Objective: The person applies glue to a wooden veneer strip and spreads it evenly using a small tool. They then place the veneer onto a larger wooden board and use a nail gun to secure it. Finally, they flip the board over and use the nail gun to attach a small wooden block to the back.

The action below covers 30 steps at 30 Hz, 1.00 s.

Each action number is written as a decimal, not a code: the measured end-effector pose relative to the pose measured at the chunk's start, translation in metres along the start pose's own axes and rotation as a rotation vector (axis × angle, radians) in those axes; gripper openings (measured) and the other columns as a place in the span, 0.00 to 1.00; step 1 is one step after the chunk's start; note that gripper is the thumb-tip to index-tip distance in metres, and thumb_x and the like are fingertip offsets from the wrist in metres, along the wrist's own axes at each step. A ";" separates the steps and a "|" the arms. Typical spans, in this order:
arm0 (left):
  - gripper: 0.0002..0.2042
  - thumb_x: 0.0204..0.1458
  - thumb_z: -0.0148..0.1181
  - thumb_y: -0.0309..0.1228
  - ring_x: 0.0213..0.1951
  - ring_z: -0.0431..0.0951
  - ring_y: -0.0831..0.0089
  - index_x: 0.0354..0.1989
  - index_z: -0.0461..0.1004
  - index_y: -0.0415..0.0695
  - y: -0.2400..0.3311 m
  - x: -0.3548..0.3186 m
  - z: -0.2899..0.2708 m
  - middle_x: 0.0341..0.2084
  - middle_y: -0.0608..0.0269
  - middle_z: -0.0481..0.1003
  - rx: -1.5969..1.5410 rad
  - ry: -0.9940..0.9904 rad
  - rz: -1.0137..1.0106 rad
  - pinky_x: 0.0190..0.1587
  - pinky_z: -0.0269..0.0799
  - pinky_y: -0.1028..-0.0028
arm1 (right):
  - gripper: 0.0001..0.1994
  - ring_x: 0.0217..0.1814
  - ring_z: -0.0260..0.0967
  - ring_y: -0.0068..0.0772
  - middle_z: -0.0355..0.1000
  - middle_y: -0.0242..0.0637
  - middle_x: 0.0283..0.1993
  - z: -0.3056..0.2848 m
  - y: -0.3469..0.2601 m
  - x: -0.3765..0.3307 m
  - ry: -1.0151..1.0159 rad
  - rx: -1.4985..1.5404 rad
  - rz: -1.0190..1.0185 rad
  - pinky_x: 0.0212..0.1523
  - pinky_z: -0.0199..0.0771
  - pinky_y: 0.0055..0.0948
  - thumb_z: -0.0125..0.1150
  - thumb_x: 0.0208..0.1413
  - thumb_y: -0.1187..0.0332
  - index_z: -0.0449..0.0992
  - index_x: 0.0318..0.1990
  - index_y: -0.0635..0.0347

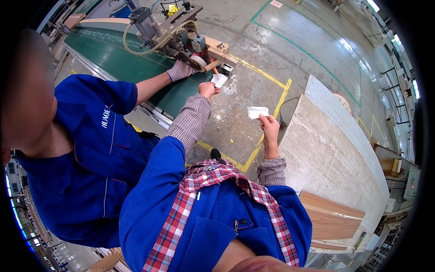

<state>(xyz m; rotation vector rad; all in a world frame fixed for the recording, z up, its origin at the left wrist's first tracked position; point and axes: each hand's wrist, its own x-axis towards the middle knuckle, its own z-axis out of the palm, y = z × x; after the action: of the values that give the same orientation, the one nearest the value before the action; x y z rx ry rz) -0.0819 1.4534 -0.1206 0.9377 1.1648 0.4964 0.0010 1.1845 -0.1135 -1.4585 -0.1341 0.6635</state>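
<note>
My left hand (208, 89) is closed on a small white sheet (219, 80), which looks like paper or thin cloth. It reaches out to the end of a machine with a pale wheel (198, 63), just below an orange-tipped part (215, 70). Whether the sheet touches that part I cannot tell. A second white sheet (258, 112), slightly creased, is pinched in my right hand (270, 129), held above the floor. Beside my left arm, a co-worker's gloved hand (182, 71) rests at the machine near the wheel.
A co-worker in blue (99, 149) stands close on my left. The machine sits over a green conveyor belt (108, 45). At right is a large pale board (335, 149) with brown wood panels (331, 215). Sawdust and yellow tape lines (260, 72) mark the floor.
</note>
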 end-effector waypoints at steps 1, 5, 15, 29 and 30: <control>0.12 0.52 0.48 0.21 0.24 0.77 0.69 0.41 0.68 0.25 0.000 -0.001 0.001 0.28 0.49 0.74 0.003 0.001 0.000 0.21 0.74 0.80 | 0.06 0.20 0.59 0.10 0.74 0.31 0.26 -0.001 0.001 0.001 0.001 0.000 -0.001 0.20 0.56 0.12 0.62 0.50 0.68 0.74 0.28 0.60; 0.11 0.52 0.47 0.21 0.24 0.77 0.70 0.41 0.68 0.25 -0.005 0.005 -0.002 0.28 0.50 0.75 -0.009 -0.024 0.008 0.21 0.75 0.79 | 0.06 0.20 0.59 0.10 0.74 0.31 0.26 0.000 0.001 0.000 -0.009 0.002 -0.012 0.20 0.56 0.12 0.62 0.50 0.68 0.74 0.29 0.60; 0.13 0.52 0.47 0.21 0.24 0.77 0.70 0.44 0.67 0.25 -0.003 0.001 0.000 0.28 0.49 0.75 0.009 -0.018 -0.004 0.21 0.75 0.79 | 0.06 0.20 0.59 0.10 0.74 0.31 0.26 -0.001 0.001 -0.002 -0.007 0.012 -0.008 0.20 0.56 0.12 0.62 0.51 0.68 0.74 0.29 0.61; 0.14 0.52 0.47 0.21 0.24 0.77 0.70 0.46 0.66 0.25 0.002 -0.007 0.000 0.28 0.50 0.75 0.028 -0.013 0.002 0.21 0.74 0.80 | 0.06 0.21 0.60 0.11 0.75 0.31 0.27 -0.002 0.001 -0.002 -0.016 0.004 0.000 0.21 0.56 0.12 0.62 0.50 0.69 0.74 0.30 0.61; 0.14 0.52 0.47 0.21 0.24 0.77 0.70 0.46 0.66 0.25 0.001 -0.007 0.000 0.28 0.50 0.75 0.028 -0.016 0.003 0.21 0.74 0.80 | 0.06 0.21 0.60 0.11 0.75 0.31 0.27 -0.001 0.001 -0.002 -0.015 0.002 -0.001 0.21 0.56 0.12 0.62 0.50 0.69 0.74 0.30 0.61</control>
<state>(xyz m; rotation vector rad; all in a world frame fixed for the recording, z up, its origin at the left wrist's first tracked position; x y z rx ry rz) -0.0846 1.4492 -0.1157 0.9655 1.1588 0.4752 -0.0006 1.1821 -0.1137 -1.4514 -0.1452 0.6736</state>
